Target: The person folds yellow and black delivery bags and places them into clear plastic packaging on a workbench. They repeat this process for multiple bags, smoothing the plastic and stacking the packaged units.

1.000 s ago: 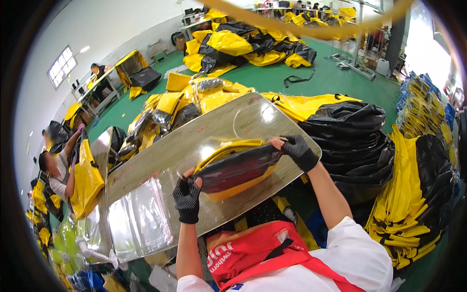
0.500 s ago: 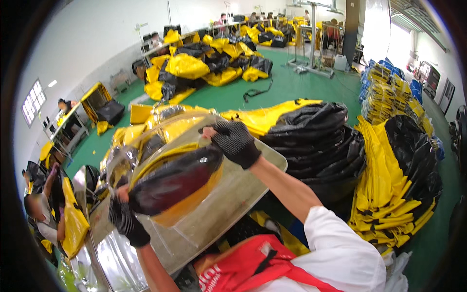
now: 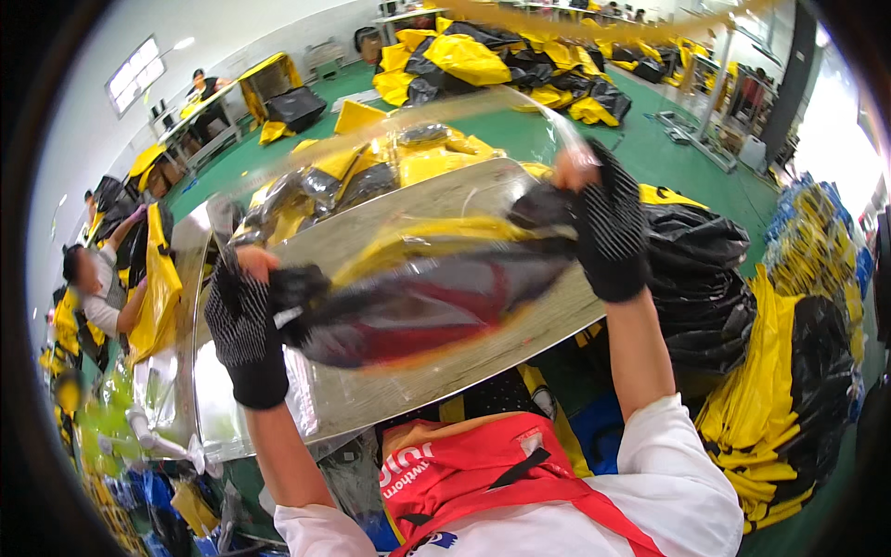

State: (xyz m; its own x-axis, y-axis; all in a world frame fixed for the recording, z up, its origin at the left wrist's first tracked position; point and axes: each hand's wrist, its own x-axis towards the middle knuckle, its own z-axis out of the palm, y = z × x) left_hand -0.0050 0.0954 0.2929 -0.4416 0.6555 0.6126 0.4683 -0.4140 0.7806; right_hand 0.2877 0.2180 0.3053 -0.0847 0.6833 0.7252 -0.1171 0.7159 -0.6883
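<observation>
Head view: my left hand (image 3: 246,325) and right hand (image 3: 603,227), both gloved, are clamped on opposite ends of a black-and-yellow bag (image 3: 436,288) in a clear wrapper, stretched between them above the shiny table (image 3: 408,390), across its middle and well above its near edge.

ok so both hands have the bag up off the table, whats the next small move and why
Probably lower it flat onto the table. The left hand and right hand, both gloved, grip opposite ends of the black and yellow bag inside its clear plastic sleeve, stretched in the air above the shiny surface. The plastic is blurred, so it looks unsettled; laying it down should let it be smoothed.
</observation>
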